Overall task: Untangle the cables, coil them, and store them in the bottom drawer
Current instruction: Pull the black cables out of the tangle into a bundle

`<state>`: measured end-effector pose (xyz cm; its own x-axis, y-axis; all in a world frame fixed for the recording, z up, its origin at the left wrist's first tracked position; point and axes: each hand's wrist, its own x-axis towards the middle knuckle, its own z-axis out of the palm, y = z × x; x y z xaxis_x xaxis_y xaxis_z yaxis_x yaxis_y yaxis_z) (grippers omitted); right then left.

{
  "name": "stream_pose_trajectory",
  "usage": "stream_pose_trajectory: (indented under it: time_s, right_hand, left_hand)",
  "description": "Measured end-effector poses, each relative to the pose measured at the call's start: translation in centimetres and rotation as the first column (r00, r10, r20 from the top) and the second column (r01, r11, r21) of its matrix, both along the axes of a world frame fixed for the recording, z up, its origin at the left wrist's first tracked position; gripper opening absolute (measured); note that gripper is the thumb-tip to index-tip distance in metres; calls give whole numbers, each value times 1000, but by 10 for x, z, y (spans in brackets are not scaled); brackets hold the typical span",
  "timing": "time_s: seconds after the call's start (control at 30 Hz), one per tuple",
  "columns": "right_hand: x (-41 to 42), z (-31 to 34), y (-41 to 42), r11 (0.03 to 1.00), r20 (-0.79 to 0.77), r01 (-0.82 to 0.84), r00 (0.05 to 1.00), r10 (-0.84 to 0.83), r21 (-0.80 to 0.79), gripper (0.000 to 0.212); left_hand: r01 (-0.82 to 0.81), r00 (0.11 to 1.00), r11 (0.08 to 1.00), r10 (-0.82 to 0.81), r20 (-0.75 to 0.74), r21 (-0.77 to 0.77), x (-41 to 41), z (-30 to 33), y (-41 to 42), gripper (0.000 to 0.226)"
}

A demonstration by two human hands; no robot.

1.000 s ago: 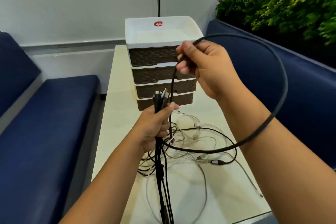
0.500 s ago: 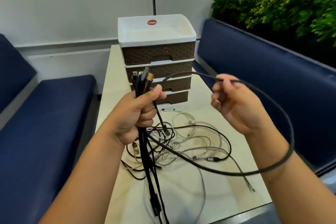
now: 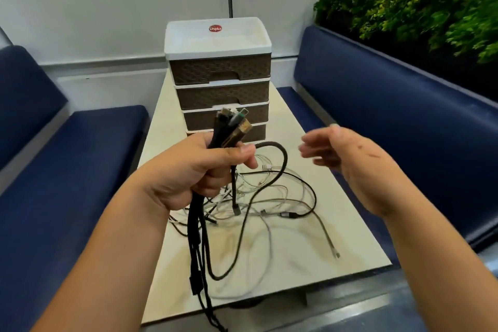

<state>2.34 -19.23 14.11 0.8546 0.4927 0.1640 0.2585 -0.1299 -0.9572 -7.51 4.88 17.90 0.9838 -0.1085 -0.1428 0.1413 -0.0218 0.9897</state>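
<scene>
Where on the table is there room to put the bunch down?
Bare table shows near the front edge, right of the hanging bunch. The middle is crowded with loose cables, up to the drawers.

One drawer unit with four drawers, two hands, two blue benches, cables too tangled to count.

Loose cable tangle blocks table centre before drawer unit; near table edge bare.
</scene>
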Motion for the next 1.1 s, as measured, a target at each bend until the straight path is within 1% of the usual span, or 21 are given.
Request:
stream_pose_trajectory:
  time_s: [0.07, 0.13, 0.2, 0.27, 0.3, 0.37, 0.4, 0.47, 0.53, 0.6, 0.67, 0.73, 0.8, 0.87, 0.9, 0.93, 0.97, 1.0, 1.03, 1.07, 1.1]
  right_hand:
    - [-26, 29, 6, 985, 123, -141, 981, 153, -98, 37]
    - [-45, 42, 8, 970, 196, -174, 958, 207, -170, 32]
    - [-59, 45, 3, 970, 262, -164, 943, 207, -178, 27]
    - [-68, 41, -6, 986, 307, -99, 942, 135, -132, 27]
    - [-71, 37, -12, 992, 303, -58, 949, 89, -110, 30]
    - [-76, 25, -26, 996, 231, -31, 972, 51, -88, 36]
    - [-77, 16, -33, 995, 179, -49, 982, 65, -89, 36]
    - [-77, -3, -44, 989, 82, -116, 989, 124, -97, 29]
    - [-78, -24, -53, 971, 5, -187, 982, 190, -147, 24]
    - [-80, -47, -58, 933, -78, -269, 963, 257, -239, 23]
    - [-83, -70, -63, 869, -169, -360, 932, 321, -338, 22]
    - [-85, -94, -66, 767, -211, -417, 909, 360, -489, 23]
    - [-86, -116, -68, 604, -219, -447, 883, 414, -660, 23]
    - [-90, -134, -68, 439, -238, -459, 850, 470, -772, 18]
    - [-91, -143, -67, 375, -242, -447, 843, 481, -812, 14]
    - [-93, -149, -66, 332, -237, -428, 841, 486, -841, 16]
    - [-95, -154, -65, 327, -219, -410, 845, 488, -852, 21]
    - [-98, -153, -62, 376, -186, -394, 856, 482, -839, 25]
    - [-102, -148, -60, 492, -145, -387, 876, 459, -780, 27]
    - [-107, -138, -56, 638, -127, -397, 896, 425, -660, 28]
    - [-114, -127, -52, 766, -142, -416, 905, 401, -489, 32]
  left_hand:
    - [13, 1000, 1000, -13, 2, 2, -7, 1, -17, 17]
    - [21, 1000, 1000, -21, 21, 4, -15, 2, -30, 17]
    - [0, 998, 1000, 1, 56, -10, -25, 5, -43, 16]
    - [-54, 994, 997, 59, 94, -54, -35, 6, -53, 18]
    - [-89, 989, 993, 98, 114, -82, -40, 6, -57, 20]
    - [-158, 971, 978, 179, 159, -139, -50, 5, -62, 22]
    - [-186, 960, 969, 215, 181, -164, -55, 4, -65, 22]
    - [-228, 939, 954, 268, 216, -195, -63, 3, -70, 22]
    - [-266, 924, 942, 309, 225, -203, -71, 2, -77, 22]
    - [-297, 914, 933, 339, 222, -200, -78, 2, -84, 22]
    - [-321, 905, 925, 363, 220, -204, -83, 1, -91, 20]
    - [-340, 899, 917, 383, 215, -211, -88, 1, -97, 21]
    - [-347, 895, 911, 392, 211, -222, -93, 3, -100, 23]
    - [-340, 895, 908, 393, 213, -246, -97, 5, -103, 26]
    - [-337, 894, 905, 394, 213, -260, -98, 5, -105, 27]
    - [-337, 892, 901, 398, 213, -274, -99, 5, -107, 28]
    - [-338, 890, 897, 403, 212, -286, -100, 4, -109, 28]
    - [-339, 888, 892, 408, 211, -298, -100, 3, -112, 28]
    - [-340, 887, 888, 412, 208, -309, -100, 1, -116, 29]
    - [-340, 887, 884, 415, 203, -320, -99, -1, -120, 29]
    - [-338, 887, 880, 416, 198, -334, -98, -3, -124, 30]
